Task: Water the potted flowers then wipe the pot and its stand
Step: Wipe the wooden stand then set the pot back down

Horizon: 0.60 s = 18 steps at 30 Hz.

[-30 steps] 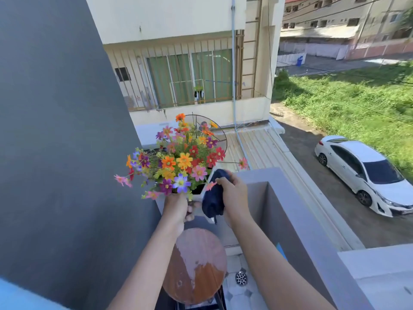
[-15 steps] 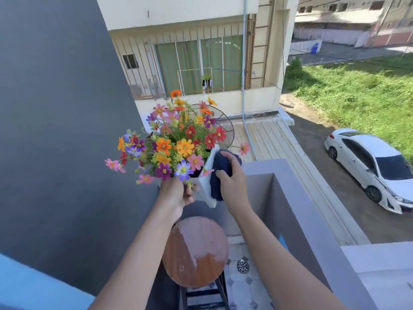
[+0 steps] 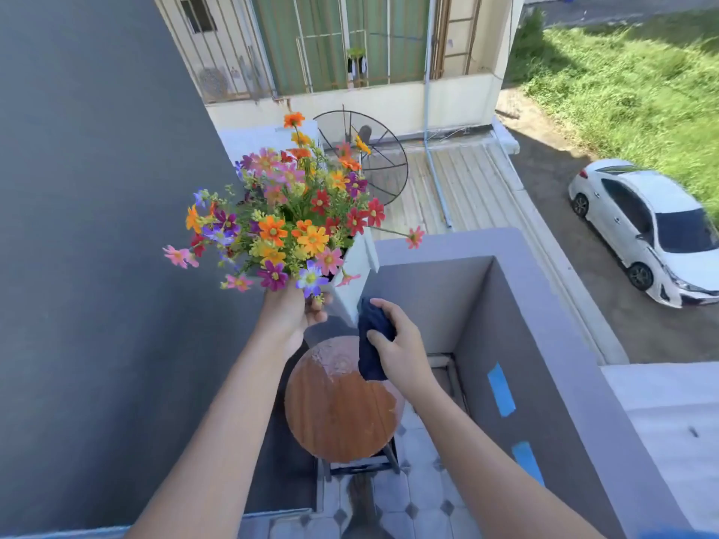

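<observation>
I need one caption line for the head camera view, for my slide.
Left hand lifts the white flower pot above the round wooden stand; right hand holds a dark cloth.

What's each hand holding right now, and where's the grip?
Left hand holds the white flower pot from underneath, lifted off the round wooden stand. Right hand grips a bunched dark blue cloth around its middle.

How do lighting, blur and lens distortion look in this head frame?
Head view: hard sunlight on the flowers and grass; the stand top and balcony floor sit in shade. The white car is slightly smeared. Wide-angle bending tilts the building lines; both forearms stretch toward the corners.
</observation>
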Tool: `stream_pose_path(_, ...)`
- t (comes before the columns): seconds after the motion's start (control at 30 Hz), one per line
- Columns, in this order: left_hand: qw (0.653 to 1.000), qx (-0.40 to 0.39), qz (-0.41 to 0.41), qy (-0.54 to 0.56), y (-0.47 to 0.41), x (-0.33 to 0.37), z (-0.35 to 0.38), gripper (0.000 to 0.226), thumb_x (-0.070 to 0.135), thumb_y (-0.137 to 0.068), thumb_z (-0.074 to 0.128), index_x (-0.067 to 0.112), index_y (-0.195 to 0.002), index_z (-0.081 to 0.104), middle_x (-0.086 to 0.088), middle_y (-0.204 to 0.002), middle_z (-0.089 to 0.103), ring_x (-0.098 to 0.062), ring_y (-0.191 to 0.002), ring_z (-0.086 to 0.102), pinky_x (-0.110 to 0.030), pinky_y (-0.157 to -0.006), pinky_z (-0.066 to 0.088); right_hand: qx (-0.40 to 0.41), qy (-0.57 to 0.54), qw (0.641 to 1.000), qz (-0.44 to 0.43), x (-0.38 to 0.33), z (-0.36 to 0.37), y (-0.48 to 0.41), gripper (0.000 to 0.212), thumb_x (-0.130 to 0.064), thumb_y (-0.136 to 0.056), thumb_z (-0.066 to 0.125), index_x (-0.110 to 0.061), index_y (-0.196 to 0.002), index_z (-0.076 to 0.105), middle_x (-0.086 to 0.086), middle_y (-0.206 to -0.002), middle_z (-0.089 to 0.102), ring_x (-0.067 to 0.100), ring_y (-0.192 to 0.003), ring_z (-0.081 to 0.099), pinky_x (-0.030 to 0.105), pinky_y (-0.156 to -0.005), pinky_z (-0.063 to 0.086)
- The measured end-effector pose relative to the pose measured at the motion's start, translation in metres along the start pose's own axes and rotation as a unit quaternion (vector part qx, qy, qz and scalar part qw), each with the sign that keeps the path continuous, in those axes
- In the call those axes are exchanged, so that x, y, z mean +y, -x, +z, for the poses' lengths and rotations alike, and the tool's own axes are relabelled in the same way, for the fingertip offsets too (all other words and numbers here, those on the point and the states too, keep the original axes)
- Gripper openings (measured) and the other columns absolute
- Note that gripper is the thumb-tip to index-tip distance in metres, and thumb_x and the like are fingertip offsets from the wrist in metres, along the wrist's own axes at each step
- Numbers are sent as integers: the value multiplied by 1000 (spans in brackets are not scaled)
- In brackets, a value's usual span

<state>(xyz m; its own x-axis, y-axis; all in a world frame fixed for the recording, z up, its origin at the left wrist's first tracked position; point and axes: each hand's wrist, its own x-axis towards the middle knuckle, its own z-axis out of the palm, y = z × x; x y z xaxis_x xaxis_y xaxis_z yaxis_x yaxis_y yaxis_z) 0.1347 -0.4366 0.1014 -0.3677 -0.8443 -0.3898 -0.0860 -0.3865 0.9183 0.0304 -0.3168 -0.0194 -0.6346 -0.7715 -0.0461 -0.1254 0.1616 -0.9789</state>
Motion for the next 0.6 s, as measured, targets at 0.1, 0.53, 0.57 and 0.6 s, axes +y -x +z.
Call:
stream_pose_path(0.1, 1000, -16, -2, -10, -17, -3, 0, 32, 2, -96, 32, 6, -90, 63, -11, -67, 58, -8, -39, 49, -19, -36, 42, -4, 31, 998, 50, 32, 11, -15, 51, -3, -91, 60, -25, -137, 53, -5, -134, 62, 14, -120, 59, 31, -101, 49)
stream_pose_path(0.53, 996, 10, -28, -79, -120, -42, -39, 27, -2, -99, 31, -5, -115, 53, -21, -89, 56, -24, -61, 53, -23, -41, 45, -250, 247, 933, 79, 144, 128, -58, 59, -26, -89, 62, -22, -147, 49, 6, -141, 60, 29, -130, 54, 40, -104, 46)
stream_pose_path(0.57, 996, 7, -28, -80, -123, -43, -42, 27, -4, -98, 30, -1, -111, 53, -19, -85, 54, -23, -59, 51, -23, -42, 45, -286, 284, 913, 72, 153, 139, -57, 58, -30, -89, 62, -24, -146, 51, 6, -142, 57, 29, -134, 48, 44, -104, 44)
stream_pose_path(0.6, 997, 0, -23, -80, -125, -43, -45, 28, -6, -97, 29, 2, -107, 54, -17, -81, 52, -22, -57, 49, -24, -44, 44, -309, 321, 893, 65, 161, 149, -54, 57, -33, -89, 62, -27, -144, 51, 6, -143, 53, 30, -136, 43, 48, -103, 42)
